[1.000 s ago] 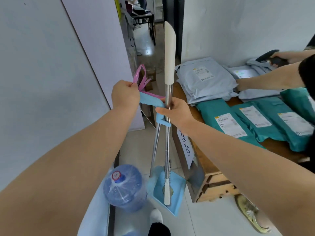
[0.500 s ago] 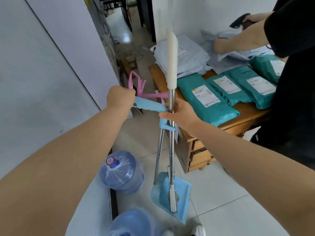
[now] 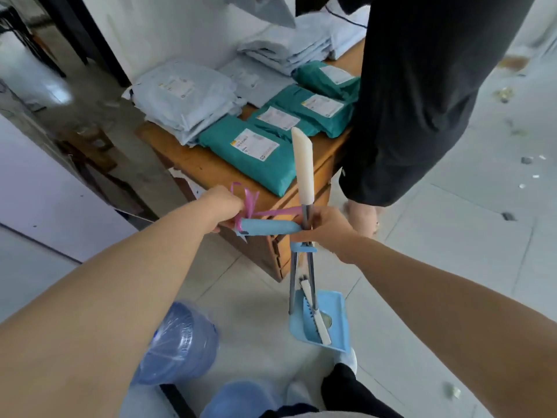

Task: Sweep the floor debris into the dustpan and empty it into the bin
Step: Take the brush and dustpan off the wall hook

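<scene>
Left hand [image 3: 224, 211]: grip curled round outer end of light-blue plastic dustpan handle [image 3: 268, 228], by pink ribbon loop [image 3: 250, 202], probably for hanging.
Right hand [image 3: 327, 229]: grip closed on silver metal broom shaft [image 3: 306, 214] under white tapered top, likely to hold both tools together.
White broom head [image 3: 315, 319] lies inside light-blue plastic dustpan tray [image 3: 339, 312], down by own foot.
Scattered pale floor debris [image 3: 506, 93] well apart, far right; sweeping not begun.
Bin not in view.
Wooden surface [image 3: 193, 159] just beyond hands.
</scene>
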A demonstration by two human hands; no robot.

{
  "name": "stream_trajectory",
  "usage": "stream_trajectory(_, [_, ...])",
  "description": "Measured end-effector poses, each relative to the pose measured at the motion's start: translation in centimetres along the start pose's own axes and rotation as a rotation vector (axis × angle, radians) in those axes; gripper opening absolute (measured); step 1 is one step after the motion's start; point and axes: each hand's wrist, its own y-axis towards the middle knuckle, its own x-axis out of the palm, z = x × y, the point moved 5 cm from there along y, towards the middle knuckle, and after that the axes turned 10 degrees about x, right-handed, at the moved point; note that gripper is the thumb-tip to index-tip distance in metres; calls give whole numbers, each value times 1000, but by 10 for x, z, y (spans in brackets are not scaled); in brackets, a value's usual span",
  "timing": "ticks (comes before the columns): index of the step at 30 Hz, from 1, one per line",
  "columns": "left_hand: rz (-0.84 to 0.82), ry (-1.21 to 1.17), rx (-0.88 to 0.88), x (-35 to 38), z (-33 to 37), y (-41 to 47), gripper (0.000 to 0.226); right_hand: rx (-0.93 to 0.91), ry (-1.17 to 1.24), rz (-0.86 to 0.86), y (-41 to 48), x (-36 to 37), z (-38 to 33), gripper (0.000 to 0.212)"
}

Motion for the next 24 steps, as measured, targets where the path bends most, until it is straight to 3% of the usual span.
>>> stream_trajectory(2, [-90, 21, 35, 25, 16, -2, 29, 56, 19, 75, -10, -15, 25, 32])
stream_trajectory(11, [-465, 294, 273, 141, 113, -33, 28, 279, 232, 264, -63, -103, 127, 13])
stream_trajectory(18, [-614, 578, 483, 251, 197, -81, 26, 401, 447, 413, -112, -173, 212, 25])
stream_trajectory(24, [-875, 697, 436, 349, 250, -136, 31, 603, 496, 452, -158, -232, 289, 41])
